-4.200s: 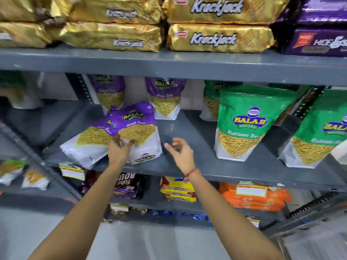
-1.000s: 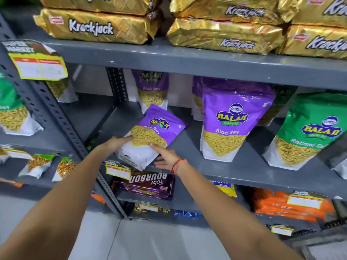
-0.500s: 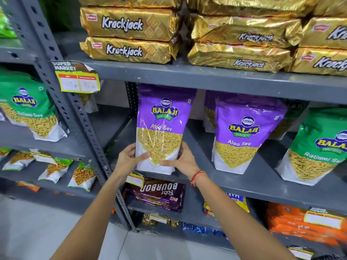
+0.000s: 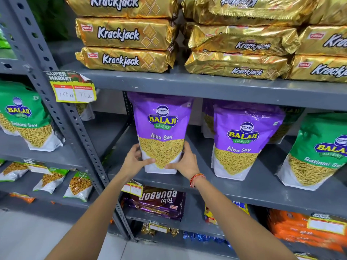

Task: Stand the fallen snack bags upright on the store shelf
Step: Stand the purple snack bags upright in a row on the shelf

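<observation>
A purple Aloo Sev bag [image 4: 161,128] stands upright near the front left of the grey middle shelf [image 4: 234,190]. My left hand [image 4: 134,161] grips its lower left side, thumb across the front. On the lower right side my right hand [image 4: 185,162] holds it, a red thread on the wrist. A second purple Aloo Sev bag [image 4: 244,139] stands upright to the right, with more purple bags behind it. At the far right a green Ratlami Sev bag [image 4: 319,152] stands upright.
Gold Krackjack packs [image 4: 122,34] are stacked on the shelf above. A perforated grey upright post [image 4: 62,109] with a yellow price tag [image 4: 74,91] stands left of the bag. Green bags [image 4: 24,117] fill the left bay. Bourbon packs [image 4: 157,201] lie on the shelf below.
The purple bag lay tilted on the shelf a second ago; both hands raised it upright. Since half a second ago it stays upright, hands still on its base.
</observation>
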